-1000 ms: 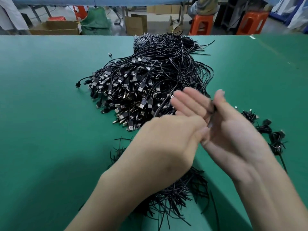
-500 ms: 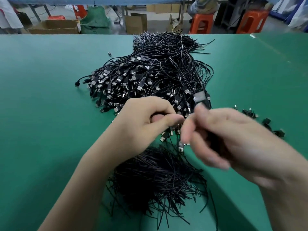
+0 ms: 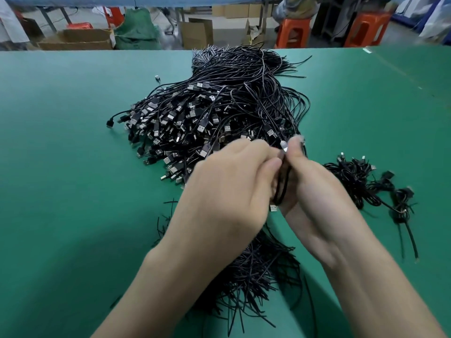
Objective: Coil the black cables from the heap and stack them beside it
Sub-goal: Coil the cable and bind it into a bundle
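I see my left hand (image 3: 227,189) and right hand (image 3: 314,191) brought together, both raised above the green worktop (image 3: 73,167) in front of the heap (image 3: 219,111). Both pinch one looped cable (image 3: 283,184): its loops lie in the right palm, and the left thumb presses against them. Finished coils (image 3: 361,181) lie to the right of the heap, apart from it. A pile of thin black ties (image 3: 263,272) sits under my forearms. Beyond the worktop stand orange stools (image 3: 294,32) and cardboard boxes (image 3: 75,39).
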Available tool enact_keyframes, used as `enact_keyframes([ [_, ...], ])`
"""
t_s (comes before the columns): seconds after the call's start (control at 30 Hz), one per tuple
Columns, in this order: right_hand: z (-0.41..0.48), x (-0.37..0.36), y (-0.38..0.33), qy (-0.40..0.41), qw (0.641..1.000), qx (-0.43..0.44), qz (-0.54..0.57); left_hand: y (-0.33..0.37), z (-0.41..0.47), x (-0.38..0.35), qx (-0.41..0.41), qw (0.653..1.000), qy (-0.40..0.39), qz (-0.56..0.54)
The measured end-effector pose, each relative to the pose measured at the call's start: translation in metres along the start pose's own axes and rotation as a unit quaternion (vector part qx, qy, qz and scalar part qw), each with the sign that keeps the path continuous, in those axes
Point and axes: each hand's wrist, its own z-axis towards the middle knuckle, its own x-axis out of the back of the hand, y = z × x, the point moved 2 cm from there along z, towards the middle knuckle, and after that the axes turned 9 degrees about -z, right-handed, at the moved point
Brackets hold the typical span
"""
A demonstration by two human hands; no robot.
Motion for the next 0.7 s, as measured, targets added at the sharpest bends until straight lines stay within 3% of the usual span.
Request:
enact_keyframes([
  [0.13,0.006,0.015,-0.017,0.041,0.985,0.034,0.166,0.000,-0.002,-0.017,0.002,0.995,-0.104,-0.014],
  [0.23,0.000,0.029,-0.037,0.049,0.965,0.095,0.238,-0.012,-0.001,-0.014,0.024,0.990,-0.128,-0.053],
  [0.33,-0.010,0.029,-0.051,-0.102,0.957,0.115,0.248,-0.024,0.001,-0.010,0.044,0.986,-0.147,-0.064],
  [0.4,-0.014,0.022,-0.052,-0.209,0.952,0.110,0.195,-0.029,0.003,-0.009,0.052,0.982,-0.161,-0.079],
  [0.5,-0.021,0.014,-0.044,-0.280,0.953,0.105,0.037,-0.034,0.006,-0.006,0.098,0.976,-0.151,-0.121],
  [0.6,-0.021,0.015,-0.034,-0.236,0.952,0.064,-0.182,-0.037,0.009,0.004,0.121,0.980,-0.100,-0.126],
  [0.7,-0.017,0.015,-0.026,-0.196,0.939,0.029,-0.282,-0.033,0.008,0.009,0.129,0.980,-0.081,-0.126],
])
